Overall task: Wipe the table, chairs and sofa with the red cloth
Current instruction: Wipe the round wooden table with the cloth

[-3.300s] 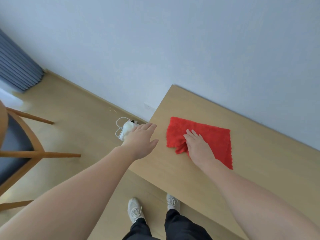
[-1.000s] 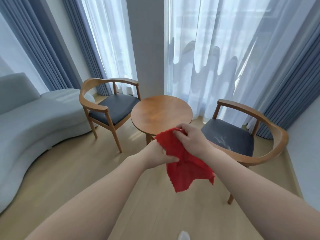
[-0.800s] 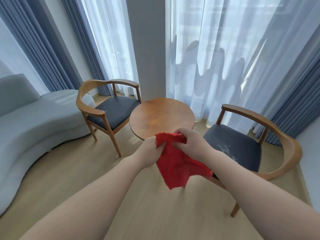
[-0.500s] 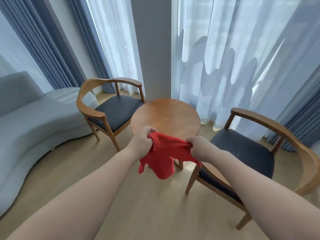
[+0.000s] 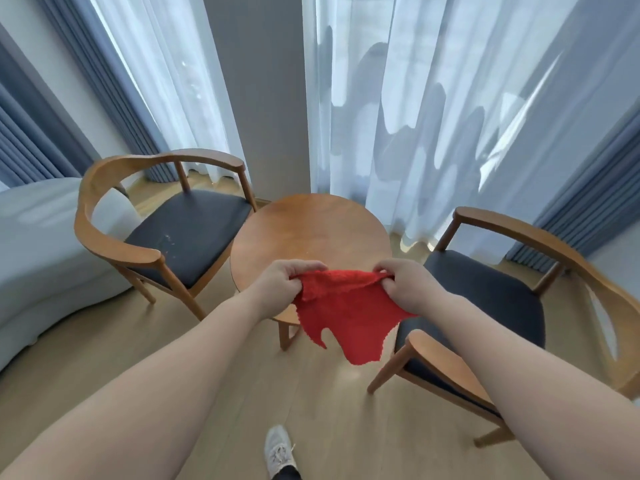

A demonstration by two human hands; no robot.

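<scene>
Two hands hold the red cloth (image 5: 349,313) stretched in the air above the near edge of the round table (image 5: 311,230).
Curled fingers (image 5: 304,266) of the left hand (image 5: 280,289) and of the right hand (image 5: 412,289) each pinch one end of the cloth's top edge, while the rest hangs loose and uneven. Set down bunched like this, it would probably wipe only a narrow strip, and the dangling tail could sweep grit onto the floor (image 5: 242,393). So light a pinch might let one end slip. The pale specks (image 5: 166,239) on the left chair (image 5: 187,233) and the sofa (image 5: 34,254) beyond it are easy to skip. The right chair (image 5: 491,296) stands close by.
</scene>
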